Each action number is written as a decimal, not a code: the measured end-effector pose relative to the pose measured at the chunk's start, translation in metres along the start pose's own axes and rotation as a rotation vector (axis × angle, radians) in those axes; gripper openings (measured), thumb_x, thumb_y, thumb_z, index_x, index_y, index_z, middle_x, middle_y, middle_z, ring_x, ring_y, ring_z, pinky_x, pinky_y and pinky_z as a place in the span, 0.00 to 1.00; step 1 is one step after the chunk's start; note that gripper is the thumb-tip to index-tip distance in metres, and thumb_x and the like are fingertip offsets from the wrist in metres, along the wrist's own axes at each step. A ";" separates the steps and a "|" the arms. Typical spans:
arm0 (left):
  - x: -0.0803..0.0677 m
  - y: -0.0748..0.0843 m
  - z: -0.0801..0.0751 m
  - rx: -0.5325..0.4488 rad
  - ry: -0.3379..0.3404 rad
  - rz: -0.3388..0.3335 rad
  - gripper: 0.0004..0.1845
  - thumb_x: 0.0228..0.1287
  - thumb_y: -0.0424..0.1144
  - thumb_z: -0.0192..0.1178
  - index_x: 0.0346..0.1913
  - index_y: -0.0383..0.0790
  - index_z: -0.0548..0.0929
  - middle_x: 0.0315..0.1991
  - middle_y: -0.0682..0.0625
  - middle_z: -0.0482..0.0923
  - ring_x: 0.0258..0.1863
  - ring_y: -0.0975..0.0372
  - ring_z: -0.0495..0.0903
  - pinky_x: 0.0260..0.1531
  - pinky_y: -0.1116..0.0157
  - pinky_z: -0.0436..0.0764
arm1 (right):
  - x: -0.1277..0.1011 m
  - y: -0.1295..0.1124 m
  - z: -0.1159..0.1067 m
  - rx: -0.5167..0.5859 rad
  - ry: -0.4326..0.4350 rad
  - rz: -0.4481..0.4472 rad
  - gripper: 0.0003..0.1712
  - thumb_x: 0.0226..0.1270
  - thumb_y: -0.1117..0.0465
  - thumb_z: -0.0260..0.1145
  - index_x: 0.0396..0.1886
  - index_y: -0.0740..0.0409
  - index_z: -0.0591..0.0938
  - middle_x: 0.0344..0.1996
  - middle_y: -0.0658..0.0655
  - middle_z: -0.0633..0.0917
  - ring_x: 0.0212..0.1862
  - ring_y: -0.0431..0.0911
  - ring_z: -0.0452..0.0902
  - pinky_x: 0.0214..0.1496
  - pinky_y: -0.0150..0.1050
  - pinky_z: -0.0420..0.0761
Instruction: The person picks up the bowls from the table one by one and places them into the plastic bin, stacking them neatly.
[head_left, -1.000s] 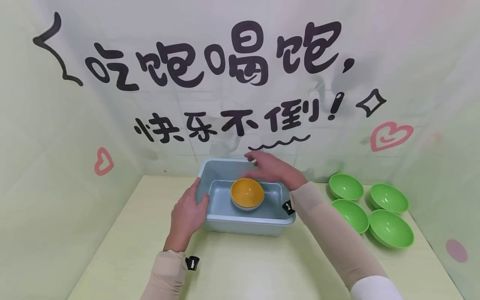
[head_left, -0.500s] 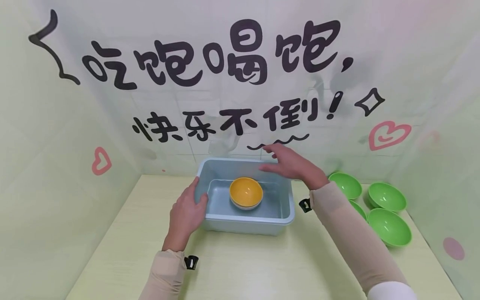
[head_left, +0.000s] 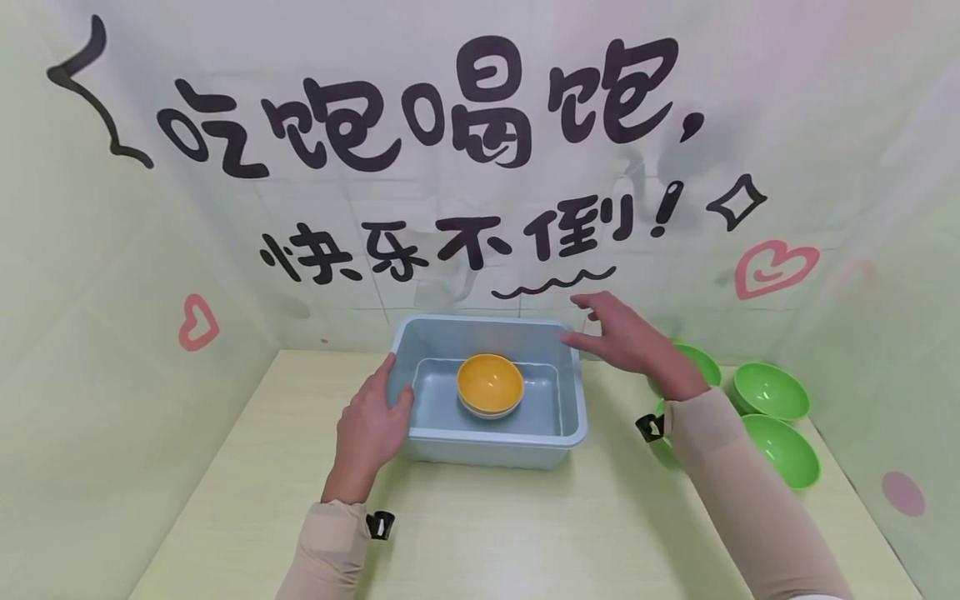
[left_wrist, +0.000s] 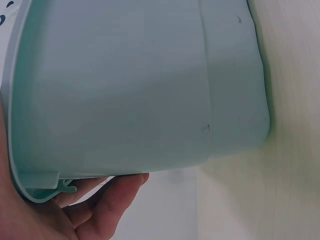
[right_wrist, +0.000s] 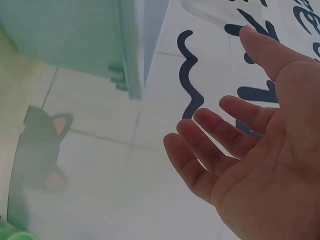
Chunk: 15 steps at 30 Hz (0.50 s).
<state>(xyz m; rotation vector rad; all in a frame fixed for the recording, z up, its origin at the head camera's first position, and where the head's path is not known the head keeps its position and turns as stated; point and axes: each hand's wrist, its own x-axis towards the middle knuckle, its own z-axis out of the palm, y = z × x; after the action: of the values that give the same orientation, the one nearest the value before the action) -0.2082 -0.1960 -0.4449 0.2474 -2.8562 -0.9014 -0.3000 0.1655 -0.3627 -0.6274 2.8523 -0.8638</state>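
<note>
A light blue plastic tub [head_left: 487, 454] stands on the table, with an orange bowl [head_left: 491, 383] inside it. White shows under the bowl's rim; whether that is a second bowl I cannot tell. My left hand [head_left: 371, 425] grips the tub's left rim, thumb on the inner side; in the left wrist view its fingers [left_wrist: 117, 202] curl round under the rim at a corner. Near the tub's back right corner, my right hand [head_left: 618, 333] is held in the air, holding nothing. Its spread, relaxed fingers [right_wrist: 192, 160] and palm show in the right wrist view, apart from the tub.
Several green bowls [head_left: 787, 450] sit at the right of the pale wooden table [head_left: 480, 533], partly hidden behind my right forearm. A white printed sheet [head_left: 442, 192] with black lettering hangs behind the tub, with similar sheets on both sides.
My right hand has moved from above the tub, near the bowl, out to the right past its rim. The left hand keeps its grip. Tub and bowl appear unmoved.
</note>
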 end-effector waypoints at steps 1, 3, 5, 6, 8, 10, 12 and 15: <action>0.000 0.000 0.000 0.000 -0.001 0.000 0.35 0.76 0.53 0.46 0.81 0.48 0.58 0.76 0.39 0.67 0.70 0.38 0.72 0.59 0.33 0.74 | -0.003 0.002 -0.001 -0.005 0.008 0.004 0.44 0.71 0.46 0.67 0.77 0.65 0.63 0.73 0.68 0.69 0.68 0.65 0.71 0.68 0.60 0.74; 0.000 0.000 0.000 0.001 -0.005 -0.003 0.35 0.76 0.53 0.46 0.81 0.48 0.58 0.76 0.39 0.67 0.70 0.38 0.71 0.59 0.33 0.73 | -0.010 0.007 -0.002 -0.014 0.021 0.011 0.43 0.72 0.48 0.67 0.77 0.66 0.63 0.72 0.69 0.69 0.68 0.66 0.71 0.68 0.61 0.73; 0.000 0.000 0.000 0.003 -0.008 -0.006 0.35 0.76 0.53 0.46 0.81 0.49 0.58 0.76 0.39 0.67 0.70 0.38 0.71 0.59 0.33 0.74 | -0.016 0.011 -0.003 -0.022 0.038 0.009 0.43 0.71 0.48 0.67 0.76 0.67 0.63 0.71 0.71 0.69 0.67 0.67 0.70 0.68 0.62 0.73; 0.001 0.000 0.000 0.004 -0.010 -0.008 0.35 0.76 0.53 0.46 0.81 0.49 0.58 0.76 0.39 0.67 0.70 0.38 0.71 0.59 0.33 0.73 | -0.020 0.013 -0.004 -0.023 0.044 0.012 0.44 0.71 0.48 0.67 0.77 0.67 0.63 0.71 0.71 0.69 0.67 0.67 0.70 0.68 0.62 0.73; 0.001 0.000 0.000 0.003 -0.010 -0.011 0.35 0.76 0.53 0.45 0.81 0.49 0.58 0.76 0.39 0.67 0.70 0.38 0.71 0.59 0.33 0.74 | -0.027 0.018 -0.006 -0.027 0.057 0.019 0.44 0.71 0.48 0.67 0.76 0.68 0.63 0.71 0.72 0.68 0.67 0.67 0.69 0.68 0.63 0.72; 0.001 -0.001 0.001 0.001 -0.011 -0.011 0.35 0.76 0.53 0.45 0.81 0.49 0.58 0.76 0.39 0.67 0.70 0.38 0.71 0.59 0.33 0.74 | -0.033 0.022 -0.007 -0.032 0.068 0.033 0.45 0.71 0.47 0.67 0.76 0.69 0.62 0.71 0.73 0.68 0.67 0.67 0.67 0.69 0.64 0.71; 0.001 -0.001 0.001 -0.002 -0.009 -0.008 0.35 0.76 0.53 0.46 0.81 0.49 0.58 0.76 0.39 0.67 0.70 0.38 0.72 0.59 0.34 0.74 | -0.039 0.026 -0.008 -0.033 0.073 0.055 0.46 0.71 0.47 0.67 0.77 0.69 0.62 0.71 0.73 0.67 0.69 0.67 0.64 0.71 0.65 0.68; 0.001 -0.001 0.001 -0.002 -0.004 -0.001 0.35 0.76 0.54 0.45 0.81 0.49 0.58 0.76 0.39 0.67 0.70 0.38 0.72 0.58 0.34 0.75 | -0.046 0.033 -0.008 -0.033 0.089 0.085 0.46 0.71 0.46 0.67 0.76 0.69 0.62 0.72 0.73 0.66 0.72 0.69 0.60 0.73 0.66 0.64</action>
<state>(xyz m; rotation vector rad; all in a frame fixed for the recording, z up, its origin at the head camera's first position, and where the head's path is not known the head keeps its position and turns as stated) -0.2092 -0.1964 -0.4461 0.2468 -2.8593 -0.9060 -0.2720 0.2135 -0.3751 -0.4781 2.9531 -0.8542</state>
